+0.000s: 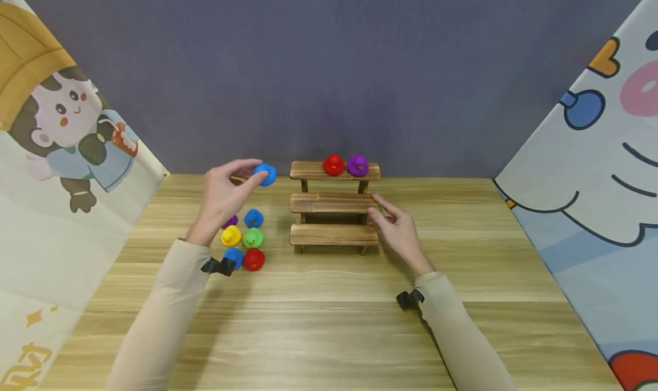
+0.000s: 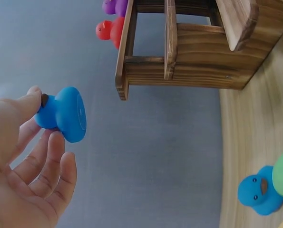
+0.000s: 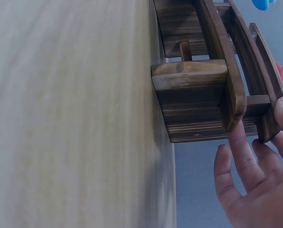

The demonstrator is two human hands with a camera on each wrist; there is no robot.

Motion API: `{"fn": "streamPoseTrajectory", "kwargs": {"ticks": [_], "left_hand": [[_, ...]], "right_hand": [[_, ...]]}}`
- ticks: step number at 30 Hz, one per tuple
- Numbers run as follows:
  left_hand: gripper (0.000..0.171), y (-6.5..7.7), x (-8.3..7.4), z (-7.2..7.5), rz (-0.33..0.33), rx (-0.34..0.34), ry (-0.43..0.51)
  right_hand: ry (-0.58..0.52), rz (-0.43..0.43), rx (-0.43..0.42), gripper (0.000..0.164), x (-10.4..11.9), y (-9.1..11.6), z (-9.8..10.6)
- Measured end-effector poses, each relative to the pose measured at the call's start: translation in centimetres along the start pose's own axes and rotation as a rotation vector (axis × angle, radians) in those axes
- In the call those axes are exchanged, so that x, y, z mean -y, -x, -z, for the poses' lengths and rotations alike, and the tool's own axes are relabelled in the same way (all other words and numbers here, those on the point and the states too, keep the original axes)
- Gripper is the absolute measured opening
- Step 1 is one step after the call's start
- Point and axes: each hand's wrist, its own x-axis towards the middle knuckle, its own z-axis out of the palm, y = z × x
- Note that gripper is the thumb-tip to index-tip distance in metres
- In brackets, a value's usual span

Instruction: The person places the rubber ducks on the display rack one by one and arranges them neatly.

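Note:
My left hand [image 1: 226, 188] pinches a blue rubber duck [image 1: 265, 174] between thumb and fingertips, raised left of a three-tier wooden display rack [image 1: 334, 235]. In the left wrist view the held duck [image 2: 69, 114] is tipped sideways, its flat base facing the rack. My right hand [image 1: 398, 228] is at the rack's right side, thumb and index finger about the end of a shelf plank [image 3: 270, 128]. A red duck [image 1: 334, 165] and a purple duck [image 1: 357, 165] sit side by side on the top tier, toward its right end.
Left of the rack, a group of ducks stands on the wooden table [image 1: 329, 322]: yellow [image 1: 231, 236], green [image 1: 253, 238], red [image 1: 254, 260], two blue, and a purple one [image 1: 229, 222] partly behind my left wrist. A grey wall [image 1: 329, 65] rises behind, with printed cartoon panels on both sides.

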Motion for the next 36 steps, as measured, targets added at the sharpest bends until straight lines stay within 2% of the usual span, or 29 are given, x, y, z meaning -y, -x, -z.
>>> {"fn": "streamPoseTrajectory", "kwargs": {"ticks": [5,9,24,36], "left_hand": [[0.038,-0.7,-0.2,-1.0,-0.007,0.017,0.019],[0.036,-1.3,-0.2,-1.5,-0.028,0.021,0.025],[0.036,-2.8,-0.8,-3.8,-0.038,0.089,0.029],[0.034,-4.1,-1.1,-5.7,-0.045,0.103,0.036]], "right_hand": [[0.002,0.025,-0.01,0.049,-2.4,-0.7,0.1],[-0.009,0.027,-0.008,0.049,-2.3,-0.7,0.1],[-0.015,0.032,-0.004,0.05,-2.3,-0.7,-0.1],[-0.013,0.048,-0.017,0.051,-2.8,-0.8,-0.1]]}}
